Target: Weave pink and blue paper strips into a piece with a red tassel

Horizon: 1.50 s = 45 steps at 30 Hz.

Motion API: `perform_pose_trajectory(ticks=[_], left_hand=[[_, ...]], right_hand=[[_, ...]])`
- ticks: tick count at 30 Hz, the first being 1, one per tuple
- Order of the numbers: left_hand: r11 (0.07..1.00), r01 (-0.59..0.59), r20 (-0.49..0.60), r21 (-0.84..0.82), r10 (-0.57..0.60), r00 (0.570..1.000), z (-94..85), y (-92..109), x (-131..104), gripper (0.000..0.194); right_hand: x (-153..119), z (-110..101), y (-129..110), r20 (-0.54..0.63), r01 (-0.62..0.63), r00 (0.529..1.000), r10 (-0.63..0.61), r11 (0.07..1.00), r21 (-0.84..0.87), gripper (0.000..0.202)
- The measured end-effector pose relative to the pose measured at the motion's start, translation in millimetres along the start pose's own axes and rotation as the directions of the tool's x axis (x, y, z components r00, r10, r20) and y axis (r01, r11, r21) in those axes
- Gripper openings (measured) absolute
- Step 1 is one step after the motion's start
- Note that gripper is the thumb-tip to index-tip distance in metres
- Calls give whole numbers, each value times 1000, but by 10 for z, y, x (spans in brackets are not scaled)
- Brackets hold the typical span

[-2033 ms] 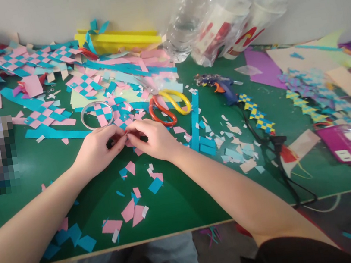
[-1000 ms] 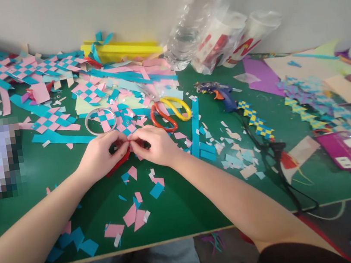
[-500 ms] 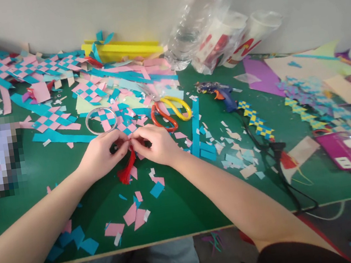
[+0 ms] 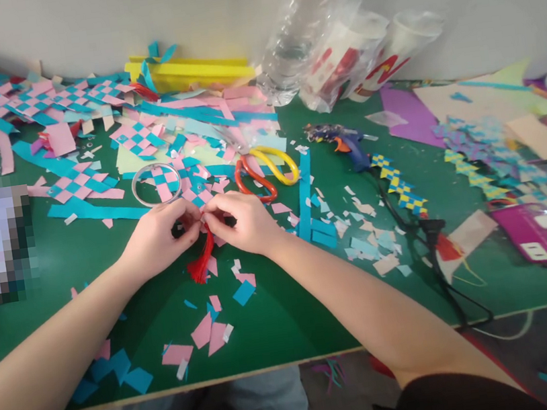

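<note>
Between the pinched fingertips of my left hand [image 4: 169,236] and my right hand [image 4: 243,223] is the top of a red tassel [image 4: 203,259]. Its threads hang down over the green table [image 4: 288,311], and the fingers hide its top end. Just beyond the hands lies a woven pink-and-blue paper piece [image 4: 197,190]. A roll of clear tape [image 4: 156,185] stands out behind my left hand. Scissors [image 4: 255,179] with one red and one yellow handle loop lie close behind my right hand.
A blue glue gun [image 4: 346,144] with a black cord lies to the right. Cups in plastic wrap [image 4: 354,51] stand at the wall near a yellow folded paper [image 4: 199,73]. A purple box [image 4: 536,232] is far right. Pink and blue paper scraps [image 4: 215,332] lie in front.
Both hands hold nearly the same place, fingertips still together. The tassel's lower end has swung slightly to the right. The view has shifted a little.
</note>
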<state>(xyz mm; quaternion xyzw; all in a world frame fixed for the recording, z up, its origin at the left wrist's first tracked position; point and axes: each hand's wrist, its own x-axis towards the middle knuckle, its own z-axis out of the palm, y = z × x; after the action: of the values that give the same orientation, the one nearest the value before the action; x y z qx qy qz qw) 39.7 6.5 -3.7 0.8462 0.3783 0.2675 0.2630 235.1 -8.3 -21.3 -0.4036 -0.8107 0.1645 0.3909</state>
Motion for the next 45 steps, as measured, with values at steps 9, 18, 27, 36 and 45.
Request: perform_pose_trajectory(ticks=[9,18,27,36,45], left_hand=[[999,-41,3,24,41,999,1,20,-2,9],[998,-49,4,42,48,999,3,5,-4,8],[998,-40,15,43,40,999,13,3,-6,9],[998,-41,16,52,40,999,13,4,-5,8],[996,-56,14,74,55,998,18,-2,-6,8]], right_hand=[[-4,-6,0,12,34,999,-33,999,-42,16],[-3,-5,-4,13,40,999,-40,998,-41,16],[-16,5,8,21,33,999,-32,998,-51,16],[-18,3,4,12,47,999,-46,997,-56,16],[-3,1,7,22,48,999,-47,997,-56,16]])
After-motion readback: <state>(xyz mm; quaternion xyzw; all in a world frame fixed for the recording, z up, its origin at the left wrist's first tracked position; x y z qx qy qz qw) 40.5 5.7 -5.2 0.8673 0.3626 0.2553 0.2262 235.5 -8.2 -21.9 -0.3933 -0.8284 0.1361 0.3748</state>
